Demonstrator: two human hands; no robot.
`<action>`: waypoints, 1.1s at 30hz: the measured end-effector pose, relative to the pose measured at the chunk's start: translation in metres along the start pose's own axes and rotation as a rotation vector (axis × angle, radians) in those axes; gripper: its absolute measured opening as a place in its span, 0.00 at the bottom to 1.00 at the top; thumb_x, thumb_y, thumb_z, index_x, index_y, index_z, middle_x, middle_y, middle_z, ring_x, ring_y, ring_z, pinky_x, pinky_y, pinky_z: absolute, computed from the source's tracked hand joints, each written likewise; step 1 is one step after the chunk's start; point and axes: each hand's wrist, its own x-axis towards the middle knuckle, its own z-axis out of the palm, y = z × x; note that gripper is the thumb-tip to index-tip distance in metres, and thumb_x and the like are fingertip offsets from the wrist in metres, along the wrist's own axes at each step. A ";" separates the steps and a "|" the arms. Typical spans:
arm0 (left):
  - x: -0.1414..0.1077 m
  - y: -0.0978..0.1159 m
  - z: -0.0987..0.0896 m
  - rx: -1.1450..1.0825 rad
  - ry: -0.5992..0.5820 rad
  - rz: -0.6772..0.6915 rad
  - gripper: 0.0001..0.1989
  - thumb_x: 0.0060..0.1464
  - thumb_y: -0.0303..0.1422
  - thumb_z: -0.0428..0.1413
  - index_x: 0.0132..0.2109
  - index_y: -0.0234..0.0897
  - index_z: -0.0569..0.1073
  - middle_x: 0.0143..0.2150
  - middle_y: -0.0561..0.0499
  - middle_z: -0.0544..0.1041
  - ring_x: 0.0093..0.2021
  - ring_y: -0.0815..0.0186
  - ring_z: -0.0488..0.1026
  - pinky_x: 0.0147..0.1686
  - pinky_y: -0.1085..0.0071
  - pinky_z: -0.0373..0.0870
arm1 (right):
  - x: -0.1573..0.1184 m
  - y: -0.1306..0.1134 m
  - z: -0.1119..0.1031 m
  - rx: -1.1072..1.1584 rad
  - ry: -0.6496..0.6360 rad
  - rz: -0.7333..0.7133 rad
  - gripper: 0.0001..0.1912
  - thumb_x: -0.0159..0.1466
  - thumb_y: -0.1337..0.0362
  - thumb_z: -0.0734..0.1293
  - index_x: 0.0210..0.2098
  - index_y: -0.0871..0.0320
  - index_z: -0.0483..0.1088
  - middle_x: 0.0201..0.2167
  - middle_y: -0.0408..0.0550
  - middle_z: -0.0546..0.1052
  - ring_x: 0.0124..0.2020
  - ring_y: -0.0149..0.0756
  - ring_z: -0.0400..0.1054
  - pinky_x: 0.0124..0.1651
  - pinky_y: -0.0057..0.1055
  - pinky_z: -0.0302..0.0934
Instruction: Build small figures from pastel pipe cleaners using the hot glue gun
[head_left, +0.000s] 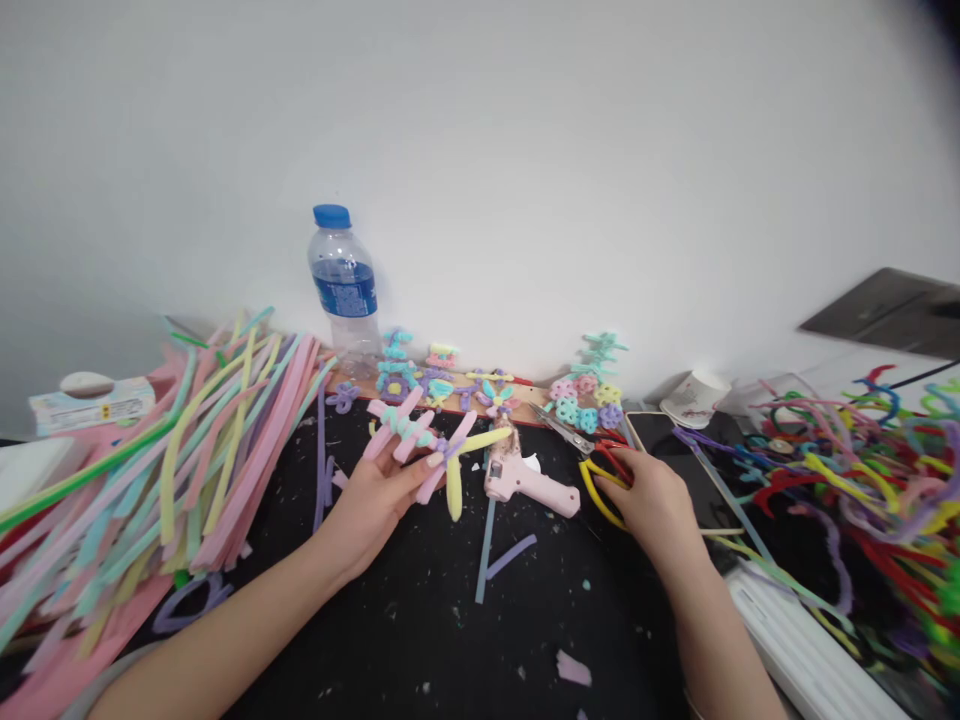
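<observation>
Pinched in the fingers of my left hand (pixel 382 505) is a craft piece made of fuzzy pipe cleaners (pixel 405 425), with pink, mint, purple and yellow parts. Its yellow strips (pixel 480 438) stick out to the right. My right hand (pixel 656 505) has its fingers closed around the handles of a pair of scissors (pixel 576 438), one red and one yellow. Their blades point away to the upper left. Between my hands a pale pink glue gun (pixel 529 482) lies on its side, with a glue stick (pixel 486 550) in its back end.
Pipe cleaners (pixel 217 450) are heaped at left, more tangled ones (pixel 862 490) at right. Finished pipe-cleaner flowers (pixel 581 400) line the wall by a bottle (pixel 343 280). A purple strip (pixel 511 556) and scraps (pixel 574 668) lie on the black table (pixel 420 640). At right are a paper cup (pixel 696 398) and phone (pixel 679 465).
</observation>
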 end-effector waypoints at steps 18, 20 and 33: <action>-0.012 -0.005 0.003 0.359 -0.454 -0.179 0.23 0.46 0.30 0.62 0.52 0.42 0.74 0.39 0.48 0.80 0.38 0.60 0.76 0.38 0.67 0.70 | -0.060 -0.104 0.005 1.023 -0.258 -0.122 0.07 0.60 0.62 0.64 0.30 0.59 0.70 0.24 0.43 0.72 0.17 0.25 0.60 0.18 0.21 0.56; -0.011 -0.005 0.003 0.348 -0.468 -0.179 0.22 0.46 0.30 0.62 0.51 0.41 0.74 0.41 0.47 0.80 0.40 0.59 0.76 0.41 0.66 0.70 | -0.060 -0.103 0.007 1.055 -0.240 -0.106 0.07 0.60 0.62 0.64 0.30 0.59 0.70 0.23 0.42 0.72 0.17 0.25 0.60 0.18 0.21 0.57; -0.011 -0.007 0.003 0.393 -0.482 -0.147 0.11 0.49 0.33 0.60 0.41 0.39 0.79 0.39 0.46 0.79 0.41 0.57 0.75 0.42 0.66 0.69 | -0.069 -0.109 0.005 1.030 -0.173 -0.120 0.06 0.61 0.63 0.64 0.30 0.59 0.70 0.20 0.42 0.71 0.17 0.27 0.62 0.19 0.22 0.57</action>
